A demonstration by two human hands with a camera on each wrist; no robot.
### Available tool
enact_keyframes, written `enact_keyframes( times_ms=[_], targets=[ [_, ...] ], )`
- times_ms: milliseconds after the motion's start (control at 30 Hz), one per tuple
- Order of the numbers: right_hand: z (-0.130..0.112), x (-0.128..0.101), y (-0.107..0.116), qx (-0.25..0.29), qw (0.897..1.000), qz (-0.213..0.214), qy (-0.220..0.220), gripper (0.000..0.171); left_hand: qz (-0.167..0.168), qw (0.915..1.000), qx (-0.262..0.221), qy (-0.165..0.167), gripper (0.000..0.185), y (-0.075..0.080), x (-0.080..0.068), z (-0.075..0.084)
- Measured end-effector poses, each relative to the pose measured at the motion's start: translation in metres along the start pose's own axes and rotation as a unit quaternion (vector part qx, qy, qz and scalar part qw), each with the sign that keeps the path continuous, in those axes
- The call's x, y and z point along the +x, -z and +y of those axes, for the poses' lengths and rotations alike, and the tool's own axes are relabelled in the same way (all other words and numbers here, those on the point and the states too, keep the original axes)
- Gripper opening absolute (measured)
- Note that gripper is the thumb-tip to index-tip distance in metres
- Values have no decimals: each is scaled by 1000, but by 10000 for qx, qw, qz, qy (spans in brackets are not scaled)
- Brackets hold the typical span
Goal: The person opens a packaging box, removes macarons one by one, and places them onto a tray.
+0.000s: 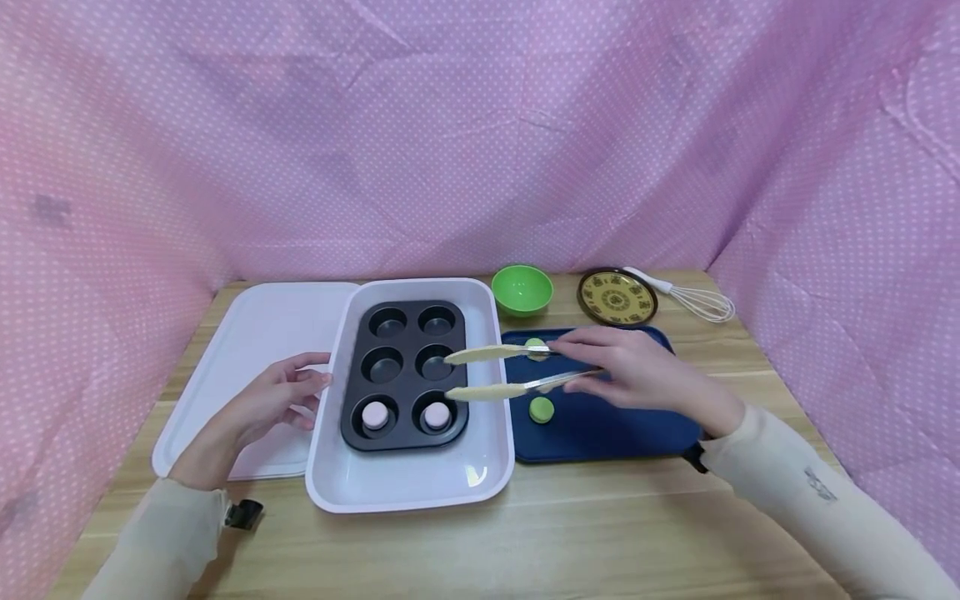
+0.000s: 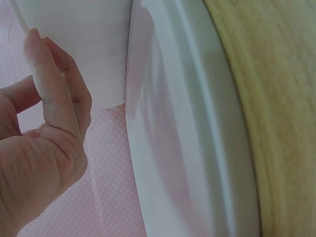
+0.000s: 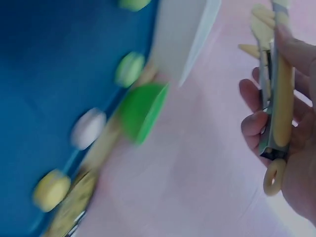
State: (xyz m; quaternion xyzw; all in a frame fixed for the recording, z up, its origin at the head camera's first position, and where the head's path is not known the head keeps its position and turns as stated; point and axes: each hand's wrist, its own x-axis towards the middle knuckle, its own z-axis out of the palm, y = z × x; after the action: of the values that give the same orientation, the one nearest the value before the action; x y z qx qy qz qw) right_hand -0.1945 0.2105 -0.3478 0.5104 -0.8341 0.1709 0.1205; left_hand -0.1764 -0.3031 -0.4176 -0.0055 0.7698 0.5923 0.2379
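My right hand [image 1: 637, 367] grips a pair of tongs [image 1: 487, 392] with cream tips and a metal middle. The tongs' arms stand apart over the right side of a dark muffin tin [image 1: 409, 379], with nothing visible between them. The tin lies in a white basin [image 1: 405, 493]. Two pale pink macarons [image 1: 375, 415] sit in its nearest cups. A green macaron [image 1: 542, 409] lies on a blue tray [image 1: 600, 437] below the tongs. My left hand [image 1: 270, 400], fingers loosely bent, is at the basin's left wall; firm contact is unclear.
In the right wrist view, a whitish macaron [image 3: 89, 129] and a yellow macaron [image 3: 52, 190] also lie on the tray. A green bowl [image 1: 522, 292], a patterned plate [image 1: 617, 297] and a whisk [image 1: 701, 302] stand behind. A white board [image 1: 277, 321] lies left, partly behind the basin.
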Motion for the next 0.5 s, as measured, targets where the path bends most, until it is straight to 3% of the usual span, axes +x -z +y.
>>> enact_keyframes(
  times_ms=[267,500],
  targets=[
    [-36,74,-25,-224,9932,-1130,159,48,-24,10000,-41,36,65,1,0,-1],
    [-52,112,-39,-949,9828,-1574,169,46,-72,10000,-1,-3,65,1,1,-1]
  ],
)
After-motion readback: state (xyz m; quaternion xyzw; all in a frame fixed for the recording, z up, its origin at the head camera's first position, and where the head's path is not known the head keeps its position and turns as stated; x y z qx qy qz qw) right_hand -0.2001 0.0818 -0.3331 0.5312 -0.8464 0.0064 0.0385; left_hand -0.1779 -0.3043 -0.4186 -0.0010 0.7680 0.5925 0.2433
